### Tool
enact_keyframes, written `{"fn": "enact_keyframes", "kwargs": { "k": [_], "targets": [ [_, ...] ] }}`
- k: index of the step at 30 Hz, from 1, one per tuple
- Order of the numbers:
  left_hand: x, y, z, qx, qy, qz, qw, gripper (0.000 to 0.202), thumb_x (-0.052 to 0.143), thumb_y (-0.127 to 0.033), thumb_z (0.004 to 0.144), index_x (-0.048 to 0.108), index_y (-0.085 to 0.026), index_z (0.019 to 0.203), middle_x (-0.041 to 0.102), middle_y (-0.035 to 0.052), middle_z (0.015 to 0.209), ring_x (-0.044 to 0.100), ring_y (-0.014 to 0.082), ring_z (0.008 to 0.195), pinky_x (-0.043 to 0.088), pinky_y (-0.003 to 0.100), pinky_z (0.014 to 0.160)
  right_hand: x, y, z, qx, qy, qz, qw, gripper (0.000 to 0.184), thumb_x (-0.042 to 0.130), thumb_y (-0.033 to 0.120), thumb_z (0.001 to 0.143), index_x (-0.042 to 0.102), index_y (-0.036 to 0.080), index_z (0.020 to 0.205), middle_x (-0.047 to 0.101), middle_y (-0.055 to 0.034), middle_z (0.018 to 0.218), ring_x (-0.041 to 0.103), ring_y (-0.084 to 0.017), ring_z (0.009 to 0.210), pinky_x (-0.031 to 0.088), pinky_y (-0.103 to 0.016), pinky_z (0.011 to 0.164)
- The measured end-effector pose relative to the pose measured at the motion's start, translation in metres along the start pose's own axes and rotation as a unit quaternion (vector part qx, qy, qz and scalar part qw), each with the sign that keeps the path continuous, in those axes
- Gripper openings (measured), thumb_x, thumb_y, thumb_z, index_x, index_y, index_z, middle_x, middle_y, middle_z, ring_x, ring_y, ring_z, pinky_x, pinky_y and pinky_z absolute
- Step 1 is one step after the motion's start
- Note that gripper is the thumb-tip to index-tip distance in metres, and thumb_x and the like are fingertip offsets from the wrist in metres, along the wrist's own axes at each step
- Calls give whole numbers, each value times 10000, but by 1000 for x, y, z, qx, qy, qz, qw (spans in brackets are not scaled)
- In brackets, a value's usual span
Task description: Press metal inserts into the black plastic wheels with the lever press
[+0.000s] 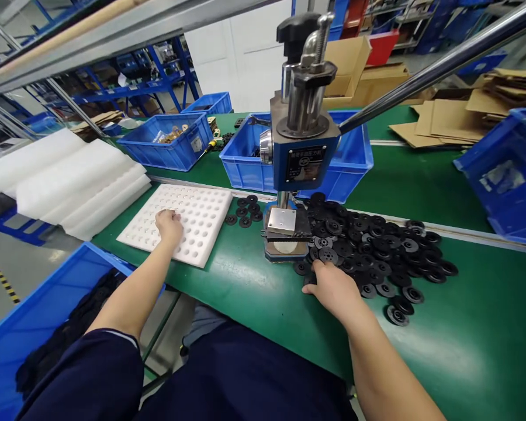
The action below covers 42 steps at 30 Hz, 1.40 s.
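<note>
My left hand (169, 227) is over the white foam tray (210, 234), its fingers drawn together in a pinch at the rows of round holes. Whatever lies between those fingertips is too small to make out. At the near left edge of a heap of black plastic discs (370, 248), my right hand (335, 289) has its thumb and fingers around a dark disc, mostly hidden by the hand. Between the two hands stands a manual lever press (304, 164), with a flat metal block (282, 220) on its base. Several loose black discs (245, 211) lie between tray and press.
Blue bins (170, 140) line the back of the green table (263, 304). The press's long lever (421, 70) slants up to the right. White foam sheets (70, 181) are at the left, above a blue crate (35, 304). Cardboard (447, 120) and another bin (508, 175) occupy the right.
</note>
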<state>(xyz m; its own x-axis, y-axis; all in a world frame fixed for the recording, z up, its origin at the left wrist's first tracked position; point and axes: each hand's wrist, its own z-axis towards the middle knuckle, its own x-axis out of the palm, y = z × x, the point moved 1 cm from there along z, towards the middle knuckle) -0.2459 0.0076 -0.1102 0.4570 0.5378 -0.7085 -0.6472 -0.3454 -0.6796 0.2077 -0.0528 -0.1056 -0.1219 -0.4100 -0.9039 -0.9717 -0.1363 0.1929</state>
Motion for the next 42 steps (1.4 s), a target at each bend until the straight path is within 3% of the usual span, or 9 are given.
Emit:
{"fn": "enact_keyframes", "kwargs": {
  "k": [5,9,12,14,19,23,30,37,42],
  "targets": [
    [-5,-9,-11,50,-144,-140,978,251,566,-250,942,393,-197,769,587,8,862,514,204,1127,403,375,1000,14,-5,9,-80,-33,49,995,271,780,345,747,630,161,879,629,-90,946,637,-209,848,398,-263,662],
    [-2,-28,-29,55,-130,-232,962,249,452,-404,995,358,-212,866,605,-5,809,655,140,743,539,317,692,26,3,12,-152,-38,148,977,182,698,337,820,612,177,833,651,-53,871,618,-176,799,400,-251,673],
    [8,-49,-63,38,-49,-301,952,331,480,-527,947,374,-218,893,635,6,755,655,138,605,526,278,565,32,14,11,-185,-48,241,951,154,623,345,873,615,193,894,683,-33,860,635,-174,801,427,-254,688],
    [19,-64,-97,34,48,-341,938,365,578,-544,885,413,-219,913,660,15,754,655,139,609,518,259,559,36,20,10,-194,-63,300,932,166,562,350,903,623,201,944,691,-23,835,643,-162,749,445,-254,672],
    [58,-92,-187,142,248,-333,899,334,711,-455,802,538,-220,964,703,32,807,645,146,665,521,268,595,42,26,10,-186,-100,385,898,242,461,332,925,625,193,1037,693,-27,773,660,-151,653,497,-259,644],
    [87,-87,-227,201,307,-284,886,254,717,-371,806,629,-190,962,691,29,756,590,130,602,501,263,582,43,23,11,-171,-159,370,899,273,470,348,934,614,176,1090,717,-55,846,690,-165,717,529,-269,703],
    [94,-79,-233,268,293,-216,892,222,663,-314,856,673,-159,1014,665,23,740,562,118,602,485,249,618,47,26,10,-255,-214,320,887,279,431,300,971,619,207,1155,707,-76,1100,670,-188,1033,541,-320,919],
    [93,-80,-233,263,300,-198,895,246,615,-336,891,661,-156,1053,653,22,730,547,120,595,471,247,612,51,26,9,-293,-237,305,875,387,411,228,973,573,241,1323,689,-69,1176,664,-187,1056,568,-360,927],
    [93,-78,-233,257,309,-204,893,238,608,-307,894,645,-146,1065,646,18,754,543,115,608,455,241,616,48,28,3,-340,-243,297,859,463,441,188,952,521,265,1402,581,-73,1375,558,-206,1272,496,-438,1070]
  ]
}}
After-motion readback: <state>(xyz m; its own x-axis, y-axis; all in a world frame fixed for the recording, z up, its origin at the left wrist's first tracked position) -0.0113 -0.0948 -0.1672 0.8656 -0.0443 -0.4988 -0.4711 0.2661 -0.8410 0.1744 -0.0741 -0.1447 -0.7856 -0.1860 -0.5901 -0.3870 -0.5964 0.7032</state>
